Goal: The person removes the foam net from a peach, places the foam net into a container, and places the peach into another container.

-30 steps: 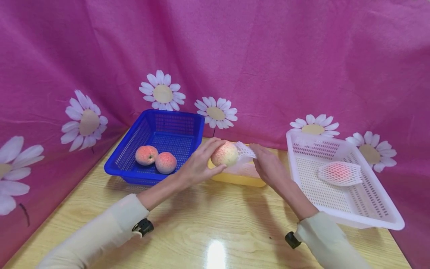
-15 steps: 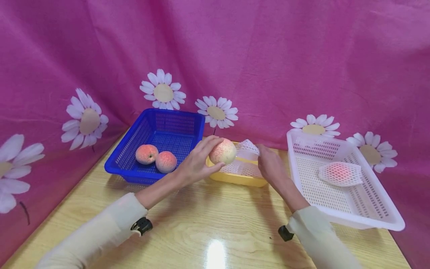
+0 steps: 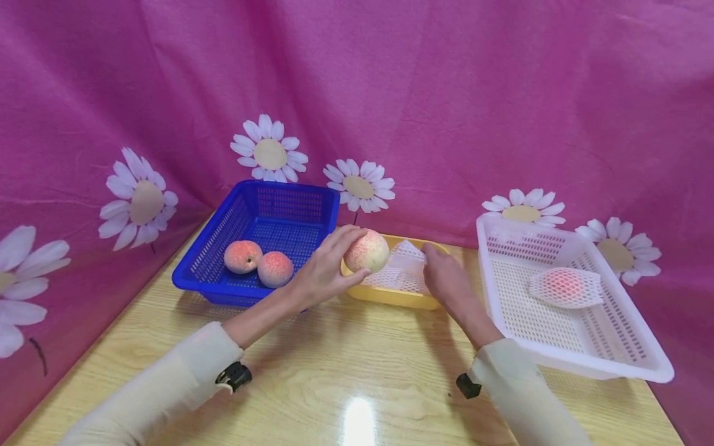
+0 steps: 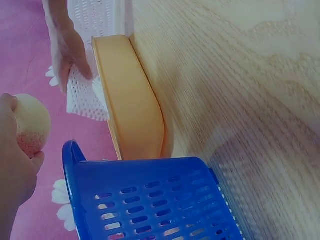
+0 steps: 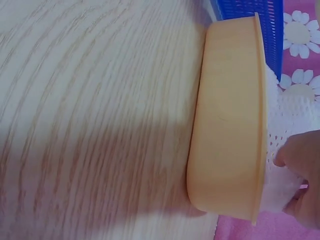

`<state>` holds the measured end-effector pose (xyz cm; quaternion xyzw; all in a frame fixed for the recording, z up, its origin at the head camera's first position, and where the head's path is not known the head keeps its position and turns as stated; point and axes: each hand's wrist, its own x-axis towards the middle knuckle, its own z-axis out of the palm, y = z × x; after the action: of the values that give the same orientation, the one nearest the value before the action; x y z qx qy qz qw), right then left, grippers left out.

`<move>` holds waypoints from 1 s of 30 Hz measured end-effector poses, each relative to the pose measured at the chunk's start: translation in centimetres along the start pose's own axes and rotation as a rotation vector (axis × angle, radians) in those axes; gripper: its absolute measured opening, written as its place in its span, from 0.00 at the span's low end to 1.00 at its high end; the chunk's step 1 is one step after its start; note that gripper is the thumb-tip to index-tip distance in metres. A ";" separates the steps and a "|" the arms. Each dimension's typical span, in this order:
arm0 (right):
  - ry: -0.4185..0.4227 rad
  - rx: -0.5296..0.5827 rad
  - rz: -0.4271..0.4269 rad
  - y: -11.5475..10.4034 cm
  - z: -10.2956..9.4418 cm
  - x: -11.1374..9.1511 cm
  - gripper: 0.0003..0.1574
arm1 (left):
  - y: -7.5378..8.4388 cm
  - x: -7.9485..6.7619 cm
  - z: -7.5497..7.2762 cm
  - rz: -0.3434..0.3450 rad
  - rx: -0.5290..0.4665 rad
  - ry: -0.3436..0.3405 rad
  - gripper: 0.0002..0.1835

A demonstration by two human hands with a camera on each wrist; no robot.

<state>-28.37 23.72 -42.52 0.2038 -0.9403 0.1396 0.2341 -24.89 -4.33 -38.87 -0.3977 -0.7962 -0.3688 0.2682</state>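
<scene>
Right fingers (image 4: 60,75) apparently pinched together

Lower left, a plain cream sleeve (image 3: 158,390) with a small black device (image 3: 235,376); lower right, a matching sleeve (image 3: 527,393) and black block (image 3: 468,386).

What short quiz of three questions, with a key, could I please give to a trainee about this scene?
1. Choose one: what does the right hand grip?
A) the white basket
B) a white net
C) the wooden table
2. True or false: the left hand holds a peach that has no net around it.
3. Count: how many pieces of fruit lie in the blue basket?

Key: 1. B; 2. true; 3. two.
</scene>
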 end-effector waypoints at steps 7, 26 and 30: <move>0.016 -0.082 -0.203 -0.1 0.7 -0.3 0.15 | -0.2 -0.3 -0.1 -0.012 0.010 -0.002 0.36; -0.466 -0.040 0.117 -0.7 1.0 -0.2 0.41 | -0.7 -0.4 -0.5 -0.034 0.028 0.003 0.35; -0.479 -0.001 0.160 -0.5 1.1 -0.3 0.40 | -0.8 -0.5 -0.5 -0.032 0.024 0.004 0.35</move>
<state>-28.35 22.94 -43.55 0.1561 -0.9821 0.1050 -0.0070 -25.19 -5.29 -39.19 -0.3810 -0.8062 -0.3642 0.2687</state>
